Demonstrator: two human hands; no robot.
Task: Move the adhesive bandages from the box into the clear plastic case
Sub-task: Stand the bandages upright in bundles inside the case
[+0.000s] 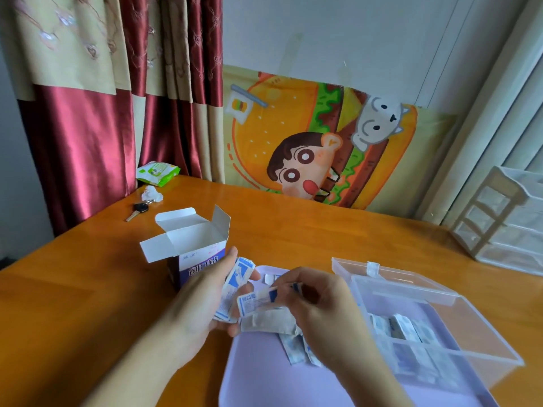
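The bandage box [188, 248], white and purple, stands upright on the table with its top flaps open. Just in front of it, my left hand [202, 298] holds a bundle of blue-and-white wrapped bandages [235, 280]. My right hand [320, 306] pinches one wrapped bandage [255, 302] next to that bundle. More loose bandages [291, 348] lie on the lilac tray [264, 377] beneath my hands. The clear plastic case [435, 336] sits open on the tray's right side, lid tipped back, with several bandages inside.
A white drawer organizer [505, 215] stands at the table's right edge. A key [139, 210], a crumpled tissue [151, 193] and a green wipes pack [157, 171] lie at the far left. A cartoon cloth [323, 142] hangs behind the table.
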